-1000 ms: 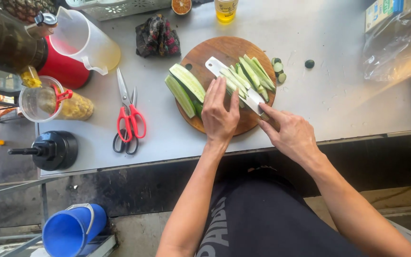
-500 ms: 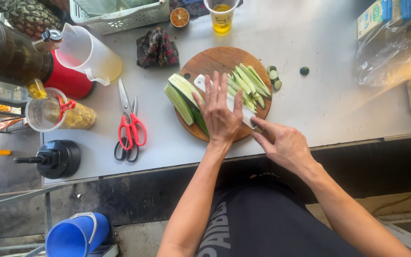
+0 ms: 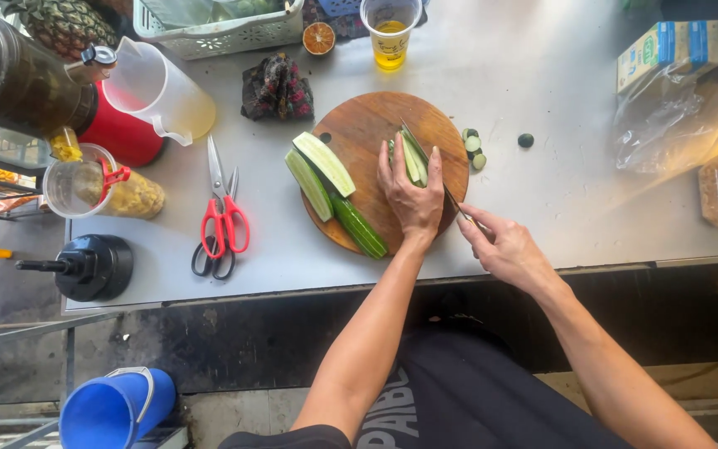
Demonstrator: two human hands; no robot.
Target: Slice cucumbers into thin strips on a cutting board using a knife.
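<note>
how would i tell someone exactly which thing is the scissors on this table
Start at the round wooden cutting board in the middle of the grey table. Look just left of it, to the bare patch before the red jug. The scissors lie flat there, blades pointing away, the only thing with red loop handles.

A round cutting board (image 3: 367, 125) of warm, matt wood sits on a dull grey metal worktop (image 3: 542, 75), bearing cucumber halves (image 3: 323, 163) with glossy green skin and moist pale flesh. Nearby lie steel scissors (image 3: 222, 212) with shiny red plastic handles, a clear plastic bag (image 3: 675, 116) and a translucent plastic jug (image 3: 155, 87).
</note>
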